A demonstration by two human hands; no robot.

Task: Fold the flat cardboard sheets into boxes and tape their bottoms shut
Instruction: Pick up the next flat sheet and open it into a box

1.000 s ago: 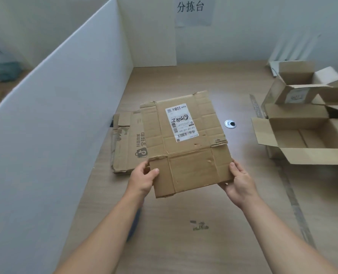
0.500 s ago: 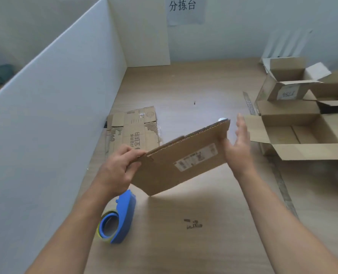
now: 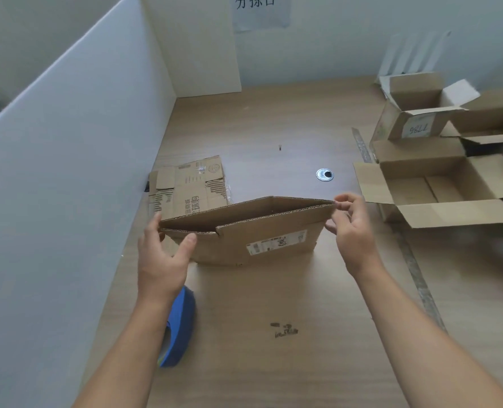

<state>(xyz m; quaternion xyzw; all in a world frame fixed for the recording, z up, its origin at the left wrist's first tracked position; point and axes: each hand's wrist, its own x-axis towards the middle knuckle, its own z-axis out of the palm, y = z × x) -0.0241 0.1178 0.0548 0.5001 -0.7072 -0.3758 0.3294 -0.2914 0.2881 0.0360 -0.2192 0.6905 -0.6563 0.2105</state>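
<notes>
Gripping left end of cardboard box (image 3: 253, 231) with left hand (image 3: 162, 260): thumb on near panel, fingers round the far side of the edge. Pinching its top right corner with right hand (image 3: 353, 228), fingers curled. Held between both hands, partly opened, upright, bottom edge on table (image 3: 274, 363), label on near face. Just below left wrist: blue tape dispenser (image 3: 179, 322). Beyond left hand, against white partition (image 3: 68, 172): stack of flat sheets (image 3: 188, 187). Beyond right hand: metal grommet (image 3: 324, 174). Further right: open boxes (image 3: 421, 189), flaps out.
</notes>
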